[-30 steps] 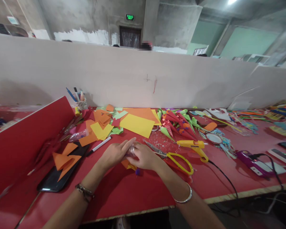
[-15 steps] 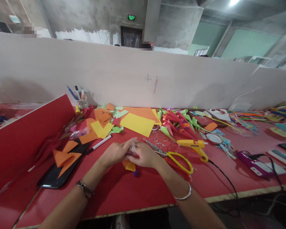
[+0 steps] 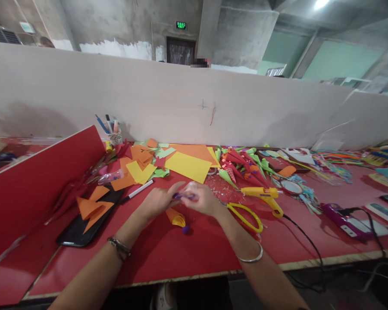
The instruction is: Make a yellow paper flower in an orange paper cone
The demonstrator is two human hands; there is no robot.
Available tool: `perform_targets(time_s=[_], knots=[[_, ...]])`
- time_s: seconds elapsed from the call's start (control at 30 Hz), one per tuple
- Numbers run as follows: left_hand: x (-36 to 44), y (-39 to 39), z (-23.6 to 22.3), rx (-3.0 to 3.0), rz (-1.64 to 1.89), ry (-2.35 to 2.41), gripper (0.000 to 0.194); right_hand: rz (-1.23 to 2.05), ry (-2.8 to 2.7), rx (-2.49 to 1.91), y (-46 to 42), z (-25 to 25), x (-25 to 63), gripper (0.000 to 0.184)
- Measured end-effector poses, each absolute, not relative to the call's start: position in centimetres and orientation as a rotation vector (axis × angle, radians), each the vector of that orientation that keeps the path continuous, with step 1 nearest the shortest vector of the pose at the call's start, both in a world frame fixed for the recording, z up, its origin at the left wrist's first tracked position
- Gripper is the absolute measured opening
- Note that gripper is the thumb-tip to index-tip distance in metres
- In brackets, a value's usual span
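Observation:
My left hand (image 3: 158,201) and my right hand (image 3: 204,200) meet above the middle of the red table. Between them, both are closed on a small purple bundle (image 3: 184,196) that looks wrapped in clear plastic; the fingers hide much of it. Right below the hands lies an orange and yellow felt cone (image 3: 176,218), its open end towards me. A purple pompom (image 3: 185,230) touches the table at the cone's mouth. Just right of my right hand are yellow-handled scissors (image 3: 245,216), their blades partly hidden by that hand.
A yellow glue gun (image 3: 262,197) with a black cord lies to the right. Finished red and green cones (image 3: 241,165) are piled behind. Felt sheets (image 3: 188,165), a marker (image 3: 137,191) and a black tray (image 3: 79,234) with orange pieces lie left and back. A white partition (image 3: 148,99) stands behind.
My hands have shifted slightly up and apart, so the purple bundle shows more. The cone and pompom below are now more exposed. The view has moved a little.

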State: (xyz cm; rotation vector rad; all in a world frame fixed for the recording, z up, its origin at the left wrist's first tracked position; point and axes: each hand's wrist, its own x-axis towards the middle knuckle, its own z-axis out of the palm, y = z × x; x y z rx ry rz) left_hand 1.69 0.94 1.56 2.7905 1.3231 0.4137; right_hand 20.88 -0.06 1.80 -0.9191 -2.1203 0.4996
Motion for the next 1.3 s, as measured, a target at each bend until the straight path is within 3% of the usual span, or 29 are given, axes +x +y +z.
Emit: perform_targets(time_s=[0.17, 0.3, 0.43, 0.6, 0.87, 1.1, 1.3], knots=[[0.5, 1.6, 1.5, 2.433, 0.781, 1.258, 0.039, 0.791, -1.687, -0.925, 0.6, 1.6, 21.6, 0.016], [1.6, 1.2, 1.1, 2.226, 0.907, 0.962, 0.033, 0.960, -1.804, -0.811, -0.1, 1.1, 20.2, 0.020], [2.3, 1.3, 0.7, 1.957, 1.057, 1.059, 0.035, 0.966, -1.977, -0.752, -0.5, 1.0, 19.7, 0.026], [2.0, 1.8, 0.5, 1.936, 1.089, 1.118, 0.032, 0.942, -2.034, -0.775, -0.3, 0.8, 20.0, 0.034], [1.8, 2.2, 0.5, 1.822, 1.184, 1.177, 0.031, 0.808, -2.117, -0.890, -0.7, 1.3, 20.1, 0.019], [1.9, 2.1, 0.1, 1.798, 1.098, 1.061, 0.028, 0.800, -2.091, -0.842, -0.9, 1.4, 19.9, 0.046], [2.2, 1.6, -0.1, 1.730, 1.066, 1.053, 0.030, 0.796, -2.159, -0.849, -1.0, 1.4, 19.6, 0.042]])
